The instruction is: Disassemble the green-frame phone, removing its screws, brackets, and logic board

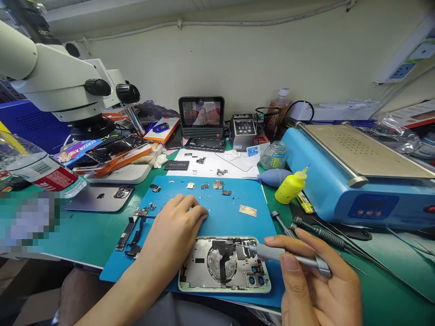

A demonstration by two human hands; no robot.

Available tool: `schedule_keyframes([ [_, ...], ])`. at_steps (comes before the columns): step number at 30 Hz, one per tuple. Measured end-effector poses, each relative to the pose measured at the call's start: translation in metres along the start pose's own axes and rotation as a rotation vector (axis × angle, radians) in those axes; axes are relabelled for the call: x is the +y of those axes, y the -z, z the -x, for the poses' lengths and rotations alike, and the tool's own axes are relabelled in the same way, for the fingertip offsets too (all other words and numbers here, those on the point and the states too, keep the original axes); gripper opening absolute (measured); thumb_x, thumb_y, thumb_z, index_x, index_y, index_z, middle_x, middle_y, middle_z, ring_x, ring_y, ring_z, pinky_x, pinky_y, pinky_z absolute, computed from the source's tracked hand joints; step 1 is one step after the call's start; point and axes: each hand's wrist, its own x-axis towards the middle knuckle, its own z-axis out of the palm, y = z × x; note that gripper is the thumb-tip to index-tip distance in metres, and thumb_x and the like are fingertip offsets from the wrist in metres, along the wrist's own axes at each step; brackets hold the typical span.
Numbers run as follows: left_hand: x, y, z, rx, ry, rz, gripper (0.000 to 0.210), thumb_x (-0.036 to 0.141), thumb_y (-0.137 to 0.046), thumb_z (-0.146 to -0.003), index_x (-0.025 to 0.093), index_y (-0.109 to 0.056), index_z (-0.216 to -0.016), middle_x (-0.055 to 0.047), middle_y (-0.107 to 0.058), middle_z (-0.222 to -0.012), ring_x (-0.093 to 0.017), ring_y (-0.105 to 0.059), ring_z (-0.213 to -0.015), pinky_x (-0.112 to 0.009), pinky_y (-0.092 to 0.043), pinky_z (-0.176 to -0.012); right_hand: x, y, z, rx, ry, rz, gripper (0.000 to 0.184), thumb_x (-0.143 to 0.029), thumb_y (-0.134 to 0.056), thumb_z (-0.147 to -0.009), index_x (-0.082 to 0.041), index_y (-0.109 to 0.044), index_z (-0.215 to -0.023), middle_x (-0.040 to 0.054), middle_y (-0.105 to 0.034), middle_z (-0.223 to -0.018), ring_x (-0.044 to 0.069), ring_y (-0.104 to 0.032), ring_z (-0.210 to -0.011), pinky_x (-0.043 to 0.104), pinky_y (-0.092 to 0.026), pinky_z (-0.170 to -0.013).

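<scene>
A phone's back housing [200, 271], opened to show its inside, lies on the blue mat [220, 217] with its camera openings at the lower right. My right hand [316, 276] grips a grey screwdriver [272, 251] by its knurled handle. The screwdriver's tip is over the upper right part of the housing, near the dark round coil area. My left hand [180, 219] rests on the mat just beyond the housing's upper left edge. Its fingers are curled together, and the fingertips and anything in them are hidden. Flex cables and a board strip [125, 233] lie left of my left forearm.
Small phone parts [217, 184] are scattered along the mat's far side. Tools, including tweezers [360, 249], lie right of the mat. A blue heating plate machine [316, 181] stands at right, a microscope [68, 86] at left. A grey phone [98, 198] lies left, near a bottle [44, 167].
</scene>
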Motion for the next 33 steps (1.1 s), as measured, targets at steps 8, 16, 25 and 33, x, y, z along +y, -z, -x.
schedule_keyframes([
  [8, 0.004, 0.017, 0.01, 0.064, -0.007, 0.081, 0.025, 0.015, -0.056, -0.12, 0.019, -0.08, -0.115, -0.006, -0.08, -0.106, -0.026, -0.072, -0.093, -0.041, -0.059, -0.083, 0.009, -0.001, -0.006, -0.014, 0.031, 0.102, 0.036, -0.031, -0.075, -0.112, -0.025, -0.069, -0.148, 0.0057, -0.087, -0.113, 0.021, -0.087, -0.104, 0.033, -0.073, -0.09],
  [16, 0.025, 0.029, 0.051, -0.035, -0.164, 0.237, 0.062, 0.061, -0.086, -0.104, 0.022, -0.066, -0.147, -0.011, -0.083, -0.143, -0.032, -0.082, -0.124, -0.043, -0.073, -0.098, 0.015, -0.002, -0.002, -0.119, 0.297, 0.374, 0.014, -0.031, -0.074, -0.113, -0.024, -0.078, -0.124, 0.0052, -0.089, -0.102, 0.021, -0.089, -0.092, 0.03, -0.074, -0.084],
  [25, 0.026, 0.029, 0.054, 0.175, -0.105, 0.301, 0.045, 0.06, -0.053, -0.123, 0.02, -0.075, -0.127, -0.007, -0.092, -0.123, -0.025, -0.088, -0.109, -0.034, -0.073, -0.09, 0.011, -0.008, 0.0, -0.198, 0.469, 0.456, 0.012, -0.026, -0.071, -0.114, -0.022, -0.077, -0.124, 0.0057, -0.089, -0.099, 0.02, -0.089, -0.085, 0.028, -0.075, -0.079],
  [33, 0.023, 0.021, 0.053, 0.248, -0.083, 0.364, 0.048, 0.06, -0.057, -0.122, 0.018, -0.08, -0.119, -0.005, -0.093, -0.12, -0.024, -0.088, -0.105, -0.034, -0.071, -0.09, 0.011, -0.003, 0.003, -0.172, 0.433, 0.454, 0.014, -0.026, -0.077, -0.109, -0.023, -0.078, -0.123, 0.0059, -0.088, -0.099, 0.022, -0.087, -0.085, 0.034, -0.074, -0.08],
])
